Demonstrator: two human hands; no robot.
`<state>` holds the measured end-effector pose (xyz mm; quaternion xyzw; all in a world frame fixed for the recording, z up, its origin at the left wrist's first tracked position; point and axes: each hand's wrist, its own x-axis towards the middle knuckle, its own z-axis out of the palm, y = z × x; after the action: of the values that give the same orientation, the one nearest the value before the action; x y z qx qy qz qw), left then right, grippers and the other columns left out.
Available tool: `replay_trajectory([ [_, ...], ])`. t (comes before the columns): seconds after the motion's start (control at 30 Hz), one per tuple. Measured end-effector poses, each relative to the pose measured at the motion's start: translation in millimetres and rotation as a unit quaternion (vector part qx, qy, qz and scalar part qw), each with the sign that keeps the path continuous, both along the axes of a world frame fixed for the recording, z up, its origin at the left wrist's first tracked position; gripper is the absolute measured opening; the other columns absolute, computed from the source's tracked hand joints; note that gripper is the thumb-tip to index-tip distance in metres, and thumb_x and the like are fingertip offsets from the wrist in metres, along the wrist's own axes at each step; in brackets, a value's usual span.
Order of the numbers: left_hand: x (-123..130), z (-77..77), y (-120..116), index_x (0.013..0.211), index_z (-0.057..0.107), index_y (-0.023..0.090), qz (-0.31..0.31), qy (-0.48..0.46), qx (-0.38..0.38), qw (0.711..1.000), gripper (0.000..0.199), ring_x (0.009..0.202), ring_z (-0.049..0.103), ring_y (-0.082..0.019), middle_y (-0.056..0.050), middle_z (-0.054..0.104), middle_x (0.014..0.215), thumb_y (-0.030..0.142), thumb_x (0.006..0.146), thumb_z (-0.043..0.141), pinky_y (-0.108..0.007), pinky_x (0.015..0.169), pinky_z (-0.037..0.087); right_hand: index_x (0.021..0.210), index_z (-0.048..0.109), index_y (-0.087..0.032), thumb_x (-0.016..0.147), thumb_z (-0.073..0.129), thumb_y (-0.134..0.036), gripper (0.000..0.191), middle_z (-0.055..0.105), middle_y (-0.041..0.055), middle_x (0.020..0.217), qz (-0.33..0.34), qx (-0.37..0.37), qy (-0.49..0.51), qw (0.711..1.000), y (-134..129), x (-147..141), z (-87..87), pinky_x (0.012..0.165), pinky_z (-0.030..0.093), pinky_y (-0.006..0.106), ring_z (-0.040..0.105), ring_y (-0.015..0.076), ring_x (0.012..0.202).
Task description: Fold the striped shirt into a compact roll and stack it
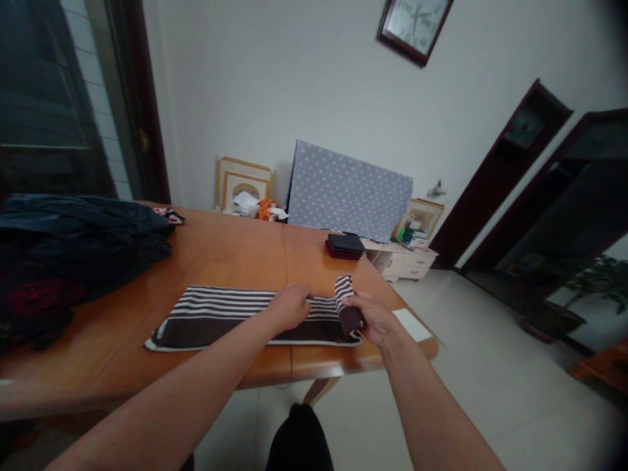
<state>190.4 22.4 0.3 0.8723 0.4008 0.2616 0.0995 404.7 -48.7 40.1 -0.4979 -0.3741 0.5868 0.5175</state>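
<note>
While the right hand [373, 319] pinches striped cloth [210, 320], dark clothes [83, 252] lie nearby.

Left hand [289, 307] presses striped cloth [210, 320], right hand [373, 318] pinches its end.

Wooden counter [220, 255], seam running across it. Flat along the near side: striped brown-and-white cloth [210, 320]. Left end: heap of dark clothing [83, 242], small patterned cloth [168, 214] just behind it. Far side: black pouch [345, 243] on a dark red one [341, 252]. Right corner: white card [412, 325].
</note>
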Motion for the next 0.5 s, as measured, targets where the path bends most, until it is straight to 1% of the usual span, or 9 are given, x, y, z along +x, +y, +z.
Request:
replay_trajectory([
  [0.07,-12.8,-4.1,-0.8,0.104,0.07,0.021,0.019,0.0,0.009,1.0,0.03,0.1,0.064,-0.023,-0.007,0.072,0.105,0.014,0.08,0.053,-0.035,0.091,0.047,0.093,0.065,-0.019,0.06,0.074,-0.019,0.034,0.071,0.0009,0.077,0.017,-0.006,-0.032,0.999,3.2,-11.2,1.0,0.059,0.049,0.025,0.063,0.0156,0.064],
  [0.13,-19.5,-8.2,-2.5,0.105,0.07,0.021,0.025,-0.005,0.005,1.0,0.031,0.1,0.064,-0.023,-0.007,0.072,0.105,0.014,0.08,0.052,-0.034,0.091,0.047,0.09,0.065,-0.018,0.059,0.073,-0.02,0.031,0.07,0.0001,0.073,0.028,-0.011,-0.084,0.996,6.9,-24.6,0.9,0.055,0.046,0.023,0.061,0.0146,0.061],
  [0.23,-22.7,-13.3,-5.4,0.108,0.069,0.021,0.031,-0.02,-0.012,0.999,0.033,0.102,0.064,-0.023,-0.006,0.072,0.109,0.014,0.08,0.053,-0.033,0.092,0.047,0.084,0.065,-0.017,0.06,0.07,-0.02,0.025,0.066,-0.0018,0.066,0.019,-0.009,-0.164,0.986,11.8,-44.5,-1.8,0.051,0.042,0.022,0.058,0.0136,0.057],
  [0.3,-23.7,-15.7,-7.1,0.109,0.069,0.022,0.035,-0.027,-0.022,0.999,0.034,0.103,0.064,-0.023,-0.006,0.072,0.11,0.015,0.08,0.052,-0.034,0.093,0.047,0.083,0.065,-0.017,0.06,0.068,-0.02,0.024,0.066,-0.0022,0.065,0.01,-0.004,-0.193,0.981,14.1,-54.5,-4.9,0.052,0.041,0.023,0.058,0.0136,0.057],
  [0.5,-28.1,-17.9,-11.5,0.113,0.067,0.024,0.039,-0.047,-0.033,0.998,0.038,0.108,0.062,-0.023,-0.005,0.071,0.114,0.015,0.079,0.052,-0.034,0.097,0.045,0.077,0.067,-0.021,0.059,0.067,-0.014,0.02,0.069,-0.0015,0.07,0.003,0.029,-0.261,0.965,20.4,-66.4,-18.3,0.057,0.042,0.024,0.06,0.0152,0.062],
])
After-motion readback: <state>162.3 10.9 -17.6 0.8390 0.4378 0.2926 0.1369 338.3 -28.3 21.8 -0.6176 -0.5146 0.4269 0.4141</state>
